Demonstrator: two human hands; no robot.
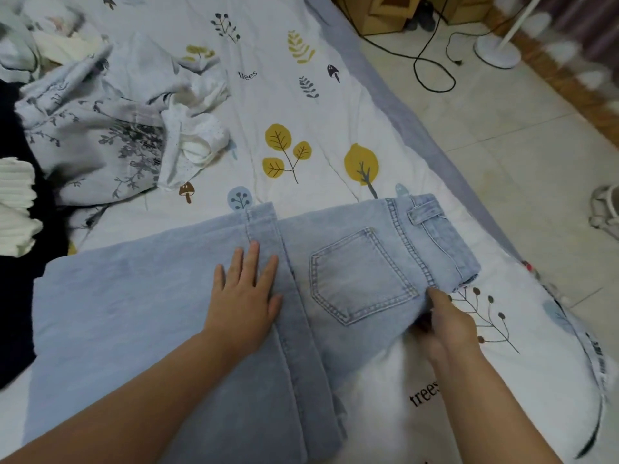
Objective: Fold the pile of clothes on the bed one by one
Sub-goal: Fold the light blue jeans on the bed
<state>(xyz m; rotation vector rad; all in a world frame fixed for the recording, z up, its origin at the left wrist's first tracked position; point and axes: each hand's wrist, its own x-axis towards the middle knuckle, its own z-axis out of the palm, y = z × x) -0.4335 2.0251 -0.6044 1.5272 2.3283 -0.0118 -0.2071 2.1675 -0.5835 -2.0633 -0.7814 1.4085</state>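
Note:
Light blue jeans (355, 272) lie across the near part of the bed, folded over, with a back pocket facing up and the waistband at the right. My left hand (244, 293) presses flat on the denim beside the leg hems, fingers straight. My right hand (442, 323) grips the lower edge of the jeans near the waistband, fingers tucked under the fabric. A heap of unfolded clothes (100, 128), pale grey with a leafy print and white pieces, lies at the far left of the bed.
The bed sheet (301, 112) is white with leaf and tree prints. A dark garment (20, 296) and a white ribbed piece (15, 205) lie at the left edge. To the right is tiled floor (502, 145) with black cables, a fan base (497, 51) and cardboard boxes.

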